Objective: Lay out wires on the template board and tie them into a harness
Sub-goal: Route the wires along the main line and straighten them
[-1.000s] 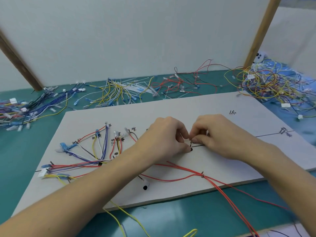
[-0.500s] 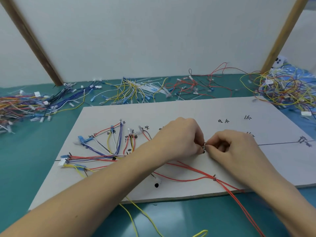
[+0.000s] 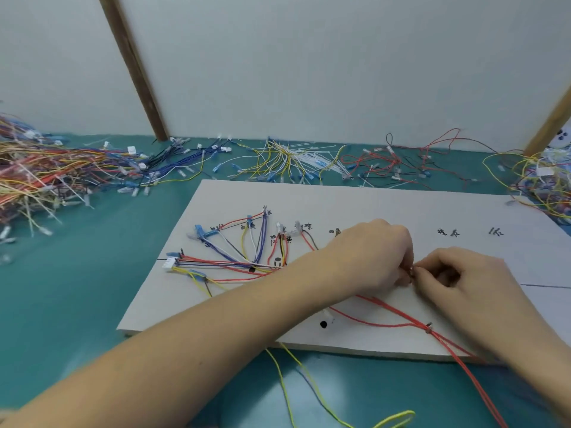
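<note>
A white template board (image 3: 386, 205) with black markings lies on the teal table. Coloured wires (image 3: 241, 257) fan out over its left part from a white connector (image 3: 171, 262). A bundle of red wires (image 3: 398, 316) runs from my hands toward the lower right, bound by a small dark tie (image 3: 428, 328). My left hand (image 3: 375, 253) and my right hand (image 3: 457, 279) meet fingertip to fingertip over the board's drawn line. Both pinch the wire bundle at one spot. What sits between the fingertips is too small to make out.
Heaps of loose wires lie along the back: a multicoloured pile (image 3: 46, 177) at left, blue and black ones (image 3: 185, 159), white and yellow ones (image 3: 293, 162), red ones (image 3: 401, 162), yellow ones (image 3: 543, 183) at right. Yellow wires (image 3: 287, 393) trail off the board's near edge.
The view has shifted left, so the board and hands now sit further right. Both hands stay pinched together at the same spot on the bundle.
</note>
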A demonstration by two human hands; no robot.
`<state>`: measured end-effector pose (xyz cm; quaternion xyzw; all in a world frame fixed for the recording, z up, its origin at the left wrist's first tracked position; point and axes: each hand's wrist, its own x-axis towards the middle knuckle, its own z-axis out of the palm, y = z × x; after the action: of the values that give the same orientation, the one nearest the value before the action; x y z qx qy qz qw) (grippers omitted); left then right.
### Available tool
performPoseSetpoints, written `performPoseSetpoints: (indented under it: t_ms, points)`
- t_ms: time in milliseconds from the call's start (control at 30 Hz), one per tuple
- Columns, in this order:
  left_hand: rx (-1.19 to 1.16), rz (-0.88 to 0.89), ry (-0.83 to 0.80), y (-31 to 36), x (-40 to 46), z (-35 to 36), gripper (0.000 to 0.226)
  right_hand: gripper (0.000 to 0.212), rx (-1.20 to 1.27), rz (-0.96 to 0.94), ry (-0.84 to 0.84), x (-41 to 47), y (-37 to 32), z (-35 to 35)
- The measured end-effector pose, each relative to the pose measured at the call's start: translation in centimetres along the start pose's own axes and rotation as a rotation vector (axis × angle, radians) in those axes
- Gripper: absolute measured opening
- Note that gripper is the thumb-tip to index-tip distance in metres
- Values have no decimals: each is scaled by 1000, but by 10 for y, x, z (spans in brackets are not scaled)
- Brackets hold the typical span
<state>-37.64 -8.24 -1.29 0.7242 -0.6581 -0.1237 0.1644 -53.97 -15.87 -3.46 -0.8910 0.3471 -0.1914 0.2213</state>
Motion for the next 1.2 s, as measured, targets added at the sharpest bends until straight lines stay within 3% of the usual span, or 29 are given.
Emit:
performPoseSetpoints:
  t_ms: [100, 233, 300, 367, 433, 500, 600, 700, 967, 1067, 1200]
  points:
    - [-127, 56, 69, -14, -21, -28, 29, 12, 83, 59, -9, 4, 1, -9]
    - [-281, -12, 392, -62, -80, -72, 17, 52, 43, 113, 39, 19, 47, -8]
    - [-340, -126, 537, -96, -114, -84, 16, 60, -18, 108, 89, 30, 73, -10]
    - [-370, -237, 664, -128, -147, -88, 17, 60, -46, 54, 110, 33, 76, -12]
    - [-347, -333, 738, -151, -175, -81, 17, 46, -41, -9, 132, 24, 47, -12]
    - [-328, -399, 760, -164, -196, -67, 17, 27, -20, -33, 103, 7, -18, -6]
    - [-346, -468, 779, -173, -217, -46, 19, 21, 54, -170, -18, -24, -114, 13]
    - [-391, -496, 751, -178, -225, -37, 18, 15, 143, -337, -218, -41, -162, 40]
    - [-436, -466, 649, -183, -233, -39, 17, 22, -105, -288, -278, -29, -172, 98]
    - [-453, -449, 636, -184, -233, -40, 16, 17, -9, -217, -253, -22, -172, 96]
    - [-460, -445, 627, -184, -234, -41, 14, 22, 307, -71, -272, -8, -173, 84]
